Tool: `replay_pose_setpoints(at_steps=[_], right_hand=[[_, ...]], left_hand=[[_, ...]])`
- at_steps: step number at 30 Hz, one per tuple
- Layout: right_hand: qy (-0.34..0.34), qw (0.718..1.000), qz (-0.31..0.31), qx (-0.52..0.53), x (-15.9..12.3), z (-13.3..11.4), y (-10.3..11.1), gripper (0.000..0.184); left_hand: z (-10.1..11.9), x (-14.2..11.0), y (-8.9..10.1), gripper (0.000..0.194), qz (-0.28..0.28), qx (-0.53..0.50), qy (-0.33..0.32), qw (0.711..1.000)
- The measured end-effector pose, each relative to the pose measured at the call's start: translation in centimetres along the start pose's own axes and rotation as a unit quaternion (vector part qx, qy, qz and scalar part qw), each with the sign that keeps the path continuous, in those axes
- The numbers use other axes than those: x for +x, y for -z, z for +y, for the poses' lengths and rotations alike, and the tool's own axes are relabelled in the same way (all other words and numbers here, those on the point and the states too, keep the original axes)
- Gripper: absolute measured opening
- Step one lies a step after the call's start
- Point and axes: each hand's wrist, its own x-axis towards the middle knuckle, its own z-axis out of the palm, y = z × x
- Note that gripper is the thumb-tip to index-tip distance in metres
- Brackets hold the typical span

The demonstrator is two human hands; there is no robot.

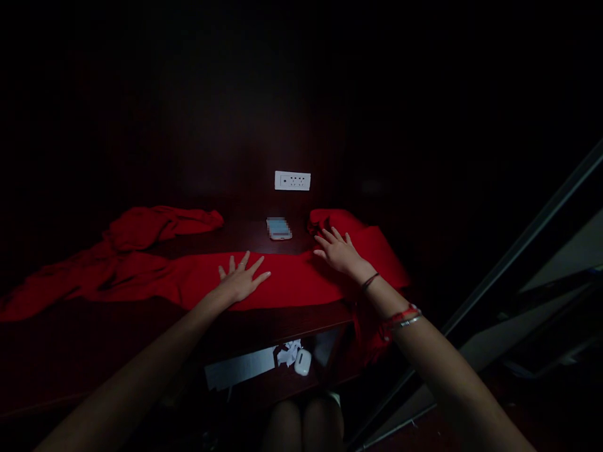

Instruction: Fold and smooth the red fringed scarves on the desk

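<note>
A long piece of red cloth [292, 279], possibly a garment, stretches across a dark wooden desk [292, 324]. Its middle lies fairly flat, while the left part is wrinkled and bunched. At the right, more of the cloth is heaped, and some hangs over the front edge. My left hand [240, 282] rests palm down on the flat middle with its fingers spread. Over the right portion is my right hand [339, 251], fingers apart and holding nothing. Bracelets circle the right wrist and forearm.
A phone [279, 228] lies behind the cloth, below a white wall socket [293, 181]. Under the desktop, an open compartment holds a white earbud case [303, 362], crumpled paper [289, 353] and a pale flat strip [240, 368]. The surroundings are very dark.
</note>
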Motion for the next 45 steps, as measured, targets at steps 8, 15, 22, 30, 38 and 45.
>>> replay_pose_setpoints(at_steps=[8, 15, 22, 30, 38, 45], right_hand=[[-0.074, 0.996, -0.007, -0.049, 0.4, 6.9, -3.3, 0.053], [-0.007, 0.994, 0.095, 0.055, 0.3, 0.2, -1.4, 0.054], [0.124, 0.961, 0.065, 0.237, -0.6, -8.5, -4.9, 0.038], [0.150, 0.913, 0.132, 0.356, -2.1, -7.6, -3.7, 0.023], [0.241, 0.898, 0.052, 0.366, -3.3, -8.0, -2.6, 0.038], [0.179, 0.913, 0.096, 0.354, -3.0, -7.6, -3.4, 0.021]], left_hand=[[-0.4, 0.3, 0.5, 0.086, -0.033, -0.003, 0.129, 0.991], [-0.1, -0.5, 1.1, 0.076, 0.014, -0.001, 0.015, 1.000], [-1.5, -4.0, 2.9, 0.055, 0.001, -0.045, -0.357, 0.933], [-3.3, -4.6, 3.8, 0.052, -0.015, -0.022, -0.361, 0.932], [-3.6, -3.8, 3.7, 0.036, 0.025, -0.057, -0.314, 0.947], [-4.4, -3.1, 3.5, 0.032, 0.063, -0.091, -0.256, 0.960]])
